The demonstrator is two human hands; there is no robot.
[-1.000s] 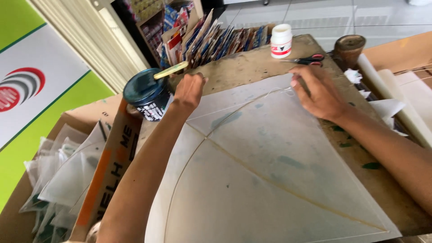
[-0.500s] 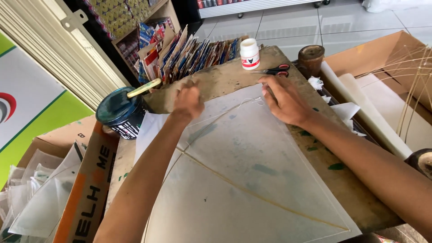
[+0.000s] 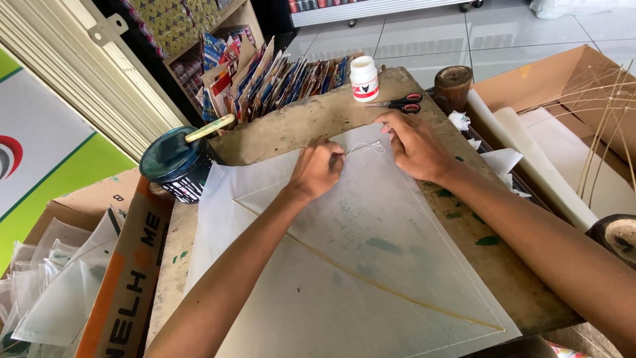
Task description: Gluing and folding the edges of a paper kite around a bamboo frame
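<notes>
A translucent white paper kite [image 3: 371, 252] with thin bamboo sticks lies flat on a worn wooden table [image 3: 291, 122]. My left hand [image 3: 317, 169] pinches a thin white thread [image 3: 364, 147] near the kite's far corner. My right hand [image 3: 414, 146] rests on that corner with its fingers on the thread's other end. Both forearms stretch across the paper.
A dark blue tin with a stick in it [image 3: 175, 162] stands at the table's left edge. A white glue bottle [image 3: 364, 78], red-handled scissors [image 3: 401, 103] and a brown spool [image 3: 454, 83] sit at the far side. Cardboard boxes flank the table; rolled paper [image 3: 530, 159] lies right.
My left hand has moved right from the kite's left corner to the far corner beside my right hand, and both now hold a thread. The camera view shifted left.
</notes>
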